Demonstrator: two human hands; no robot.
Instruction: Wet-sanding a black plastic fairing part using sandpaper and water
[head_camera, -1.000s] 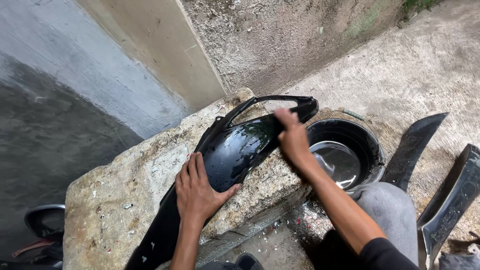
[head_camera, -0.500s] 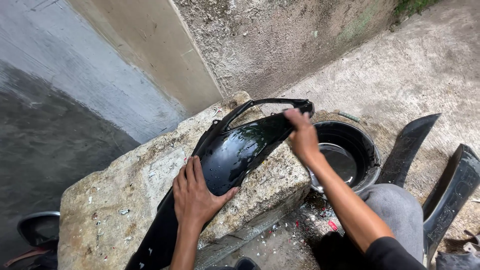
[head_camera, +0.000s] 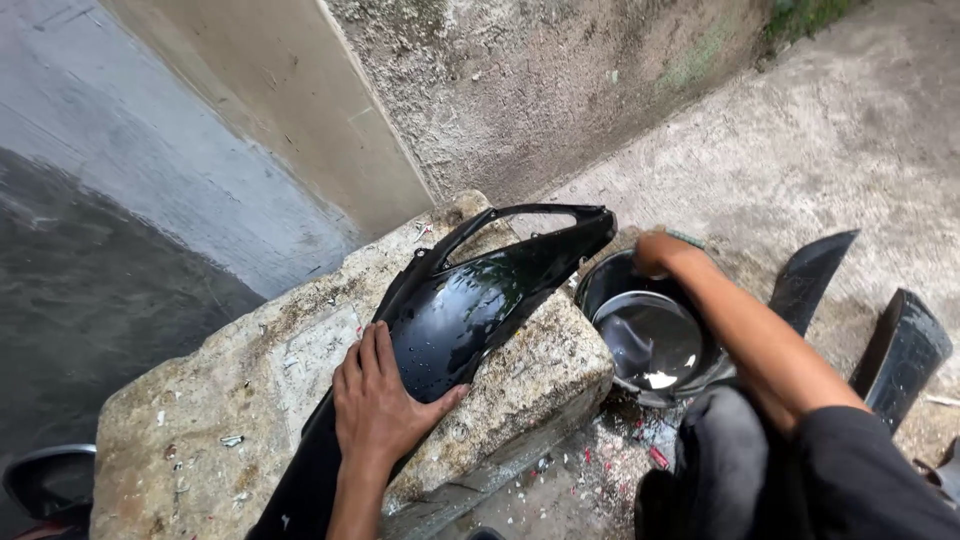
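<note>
Left hand (head_camera: 385, 400) flat on wet black fairing panel (head_camera: 470, 305) atop stone block (head_camera: 520, 385)

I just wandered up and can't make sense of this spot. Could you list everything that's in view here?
Glossy panel: one, black, wet, lying lengthwise on the stone block.
Stone block: one, grey-tan, rough, at centre.
Basin: one, black, holding water, on the ground right of the block.
Loose panels: two, black, on the ground at right, the second beside it.
Rounded dark part: one, at the bottom left edge, too cut off to identify.
Wall: rough grey plaster behind, with a smooth beige strip.
Concrete ground: grey, at right.
Left hand: flat on the glossy panel.
Right hand: at the basin's far rim, closed around something greenish, unclear what.
</note>
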